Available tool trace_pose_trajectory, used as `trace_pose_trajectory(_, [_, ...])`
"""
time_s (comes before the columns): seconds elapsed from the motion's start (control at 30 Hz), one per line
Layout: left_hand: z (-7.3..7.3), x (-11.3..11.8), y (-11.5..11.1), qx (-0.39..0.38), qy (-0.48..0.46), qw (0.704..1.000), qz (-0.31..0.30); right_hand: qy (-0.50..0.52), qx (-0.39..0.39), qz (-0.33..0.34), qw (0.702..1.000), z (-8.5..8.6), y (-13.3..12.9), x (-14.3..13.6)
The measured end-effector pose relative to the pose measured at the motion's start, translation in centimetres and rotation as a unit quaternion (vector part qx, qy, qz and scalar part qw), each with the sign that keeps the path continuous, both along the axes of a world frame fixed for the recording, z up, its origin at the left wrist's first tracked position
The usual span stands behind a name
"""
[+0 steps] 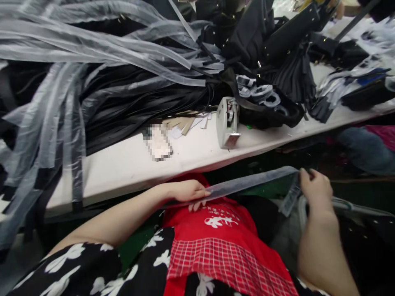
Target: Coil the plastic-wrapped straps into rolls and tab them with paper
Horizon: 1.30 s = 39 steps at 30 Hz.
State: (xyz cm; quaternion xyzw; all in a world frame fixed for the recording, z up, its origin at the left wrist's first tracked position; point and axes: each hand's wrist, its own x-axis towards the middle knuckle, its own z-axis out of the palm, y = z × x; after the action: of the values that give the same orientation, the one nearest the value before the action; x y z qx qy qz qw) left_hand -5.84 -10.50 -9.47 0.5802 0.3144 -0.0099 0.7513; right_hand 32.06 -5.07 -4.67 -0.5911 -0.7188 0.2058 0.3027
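A long, narrow clear plastic sleeve point(253, 181) stretches across the front of the red apron. My left hand point(193, 194) pinches its left end just above the apron. At the other end, my right hand point(316, 185) is closed on the sleeve, with the fingertips partly hidden. A short length of the plastic point(290, 199) hangs below my right hand. Whether a strap lies inside the sleeve I cannot tell.
On the white table point(123, 164) lie many black straps point(138, 102) in plastic sleeves point(108, 41). Near the edge are a blurred-out phone-like object point(158, 143), paper strips point(187, 125) and a tape dispenser-like device point(227, 123). Black bags point(286, 33) are piled behind.
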Motion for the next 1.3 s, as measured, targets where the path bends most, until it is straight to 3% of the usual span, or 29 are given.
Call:
trace_pose_trajectory(0.03, [0.0, 1.4, 0.8, -0.004, -0.008, 1.000, -0.004, -0.012, 0.047, -0.051, 0.997, -0.5, -0.4, -1.7])
trace_pose_trajectory(0.07, [0.1, 2.8, 1.5, -0.003, -0.017, 1.000, 0.000, -0.020, 0.070, -0.052, 0.996, -1.0, -0.9, -3.9])
trace_pose_trajectory(0.13, [0.4, 5.3, 2.8, -0.003, -0.043, 0.999, 0.017, 0.001, -0.047, 0.172, 0.984, -1.8, -1.7, -8.8])
trace_pose_trajectory(0.2, [0.8, 6.4, 3.7, -0.020, -0.087, 0.996, 0.013, 0.006, -0.155, 0.289, 0.945, -2.1, -2.1, -12.1])
trace_pose_trajectory(0.23, [1.0, 6.2, 4.0, -0.041, -0.108, 0.993, -0.003, 0.012, -0.198, 0.311, 0.930, -2.1, -2.0, -12.7])
trace_pose_trajectory(0.3, [1.1, 4.6, 4.3, -0.107, -0.127, 0.985, -0.054, 0.037, -0.241, 0.280, 0.928, -2.0, -1.1, -11.3])
trace_pose_trajectory(0.37, [0.7, 1.9, 3.9, -0.170, -0.119, 0.975, -0.085, 0.062, -0.249, 0.212, 0.943, -2.0, 0.4, -7.8])
trace_pose_trajectory(0.47, [-0.5, -1.9, 2.6, -0.208, -0.090, 0.971, -0.073, 0.050, -0.253, 0.143, 0.956, -2.4, 2.3, -2.3])
trace_pose_trajectory(0.57, [-1.4, -3.7, 1.4, -0.230, -0.055, 0.972, -0.008, 0.009, -0.291, 0.152, 0.944, -2.8, 2.8, -0.4])
trace_pose_trajectory(0.67, [-1.0, -3.8, 1.3, -0.247, -0.062, 0.964, 0.080, 0.009, -0.306, 0.207, 0.929, -2.9, 2.0, -2.2])
trace_pose_trajectory(0.77, [0.9, -3.8, 2.4, -0.245, -0.122, 0.951, 0.146, -0.008, -0.244, 0.249, 0.937, -3.0, 0.7, -5.6])
trace_pose_trajectory(0.87, [3.0, -4.6, 3.7, -0.242, -0.179, 0.926, 0.227, -0.034, -0.179, 0.246, 0.952, -3.1, -0.1, -7.9])
trace_pose_trajectory(1.0, [5.5, -6.2, 5.1, -0.244, -0.247, 0.891, 0.293, -0.001, -0.197, 0.245, 0.949, -3.4, -0.1, -8.5])
trace_pose_trajectory(1.1, [7.6, -6.5, 5.9, -0.238, -0.317, 0.838, 0.376, 0.035, -0.224, 0.252, 0.941, -3.8, -0.1, -8.7])
trace_pose_trajectory(1.2, [9.3, -5.5, 7.2, -0.172, -0.372, 0.772, 0.486, 0.076, -0.251, 0.273, 0.926, -4.1, -0.6, -10.2])
trace_pose_trajectory(1.3, [9.1, -3.0, 9.0, 0.017, -0.352, 0.741, 0.572, 0.126, -0.293, 0.312, 0.895, -3.4, -1.6, -12.5])
